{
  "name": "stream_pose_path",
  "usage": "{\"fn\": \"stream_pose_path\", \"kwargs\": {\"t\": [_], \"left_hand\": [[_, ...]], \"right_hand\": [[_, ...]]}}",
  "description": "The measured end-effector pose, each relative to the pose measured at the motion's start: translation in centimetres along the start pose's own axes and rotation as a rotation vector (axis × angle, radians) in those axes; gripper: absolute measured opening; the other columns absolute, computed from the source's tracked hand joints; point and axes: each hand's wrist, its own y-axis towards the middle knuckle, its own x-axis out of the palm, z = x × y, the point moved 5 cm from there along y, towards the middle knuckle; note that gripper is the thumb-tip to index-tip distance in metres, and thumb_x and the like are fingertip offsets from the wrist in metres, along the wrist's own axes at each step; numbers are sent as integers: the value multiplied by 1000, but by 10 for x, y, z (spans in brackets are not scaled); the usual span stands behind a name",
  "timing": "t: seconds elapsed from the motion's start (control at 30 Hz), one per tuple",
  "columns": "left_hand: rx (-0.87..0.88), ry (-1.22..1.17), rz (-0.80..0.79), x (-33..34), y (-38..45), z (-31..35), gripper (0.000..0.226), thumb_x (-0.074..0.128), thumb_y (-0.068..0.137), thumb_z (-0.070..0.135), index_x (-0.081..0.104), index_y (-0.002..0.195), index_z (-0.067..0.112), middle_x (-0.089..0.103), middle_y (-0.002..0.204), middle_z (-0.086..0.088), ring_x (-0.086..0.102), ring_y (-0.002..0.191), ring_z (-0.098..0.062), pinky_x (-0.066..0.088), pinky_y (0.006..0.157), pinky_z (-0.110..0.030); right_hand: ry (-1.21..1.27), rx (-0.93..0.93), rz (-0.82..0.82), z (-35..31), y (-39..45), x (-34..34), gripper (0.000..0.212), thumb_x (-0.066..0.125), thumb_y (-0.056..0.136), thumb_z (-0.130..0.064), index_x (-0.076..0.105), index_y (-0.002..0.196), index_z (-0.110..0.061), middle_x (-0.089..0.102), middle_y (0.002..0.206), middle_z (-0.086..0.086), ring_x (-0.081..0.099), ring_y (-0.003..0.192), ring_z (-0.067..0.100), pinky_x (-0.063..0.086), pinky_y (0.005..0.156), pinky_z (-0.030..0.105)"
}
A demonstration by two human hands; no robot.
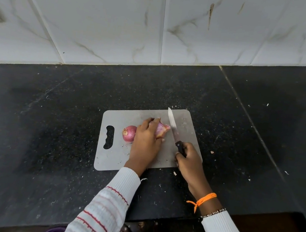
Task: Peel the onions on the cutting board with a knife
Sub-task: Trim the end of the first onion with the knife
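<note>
A grey cutting board (114, 159) with a handle slot at its left lies on the black counter. Two red onions are on it. My left hand (145, 139) covers and holds down the right onion (161, 129), whose pointed tip sticks out to the right. The other onion (129, 133) lies free just left of that hand. My right hand (188, 163) grips the black handle of a knife (172, 127). Its blade points away from me, and its edge meets the tip of the held onion.
The black stone counter (52, 123) carries small scraps of onion skin around the board. A white marbled tile wall (158, 25) rises behind it. The counter's front edge runs close to my body.
</note>
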Motion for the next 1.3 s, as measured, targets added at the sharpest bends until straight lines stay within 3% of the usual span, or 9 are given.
{"fn": "stream_pose_path", "kwargs": {"t": [0.1, 0.27, 0.43, 0.57, 0.67, 0.83, 0.93, 1.1, 1.3], "left_hand": [[-45, -65, -20, -5, 2, 0, 52, 58, 88, 12, 43, 138, 12, 41, 144, -12, 39, 131, -26, 29, 105, -25], [-111, -157, -17, -8, 1, -3, 51, 66, 81, 7, 50, 128, 13, 50, 124, -8, 50, 103, -15, 38, 86, -18], [-130, -179, -44, -3, 2, -1, 54, 67, 81, 10, 47, 131, 13, 47, 128, -6, 49, 110, -17, 34, 89, -14], [-111, -176, -67, 1, 2, 2, 55, 65, 83, 10, 45, 134, 13, 52, 130, -8, 50, 115, -19, 30, 89, -12], [-107, -148, -57, 3, 2, 4, 57, 64, 84, 8, 43, 136, 9, 51, 132, -11, 49, 119, -23, 26, 90, -10], [-92, -118, -52, 5, 4, 8, 54, 58, 87, 5, 41, 138, 9, 48, 138, -11, 46, 124, -24, 31, 99, -20], [-88, -98, -50, 4, 5, 8, 51, 55, 88, 4, 41, 138, 8, 47, 138, -12, 46, 124, -25, 32, 98, -19], [-90, -116, -46, 3, 6, 7, 49, 54, 88, 3, 43, 136, 6, 51, 134, -14, 50, 120, -25, 25, 86, -6], [-88, -116, -38, 4, 8, 6, 47, 55, 89, 7, 45, 134, 5, 54, 128, -16, 54, 112, -28, 28, 80, -9]], "right_hand": [[28, 31, -28, -1, 0, 0, 24, 46, 92, -5, 48, 114, -15, 57, 90, -1, 57, 81, 17, 48, 70, 33], [-4, 17, -86, -7, -1, 5, 18, 38, 99, -22, 53, 107, -15, 53, 75, 0, 51, 69, 11, 38, 58, 21], [-32, 49, -109, -7, -2, 7, 25, 35, 100, -20, 59, 103, -10, 48, 67, 0, 48, 66, 13, 38, 57, 23], [-169, -25, -75, -13, -3, 4, 26, 34, 100, -20, 57, 106, -9, 52, 74, -3, 52, 73, 15, 39, 61, 24], [-343, -67, -65, -19, -5, 7, 23, 33, 100, -18, 52, 107, -6, 60, 94, 9, 58, 85, 25, 44, 69, 34], [-651, -128, -35, -33, -14, 13, 16, 36, 97, -12, 43, 111, -7, 60, 107, 14, 60, 98, 30, 46, 74, 34], [-687, -107, -39, -39, -12, 16, 16, 33, 98, -11, 42, 111, -8, 59, 109, 14, 59, 99, 31, 45, 75, 34], [-719, -98, -31, -45, -5, 21, 16, 32, 98, -13, 42, 111, -8, 59, 106, 13, 58, 98, 31, 45, 77, 38], [-588, -13, -24, -46, 10, 27, 26, 25, 101, -25, 43, 110, -9, 59, 107, 13, 56, 101, 34, 35, 73, 35]]}}
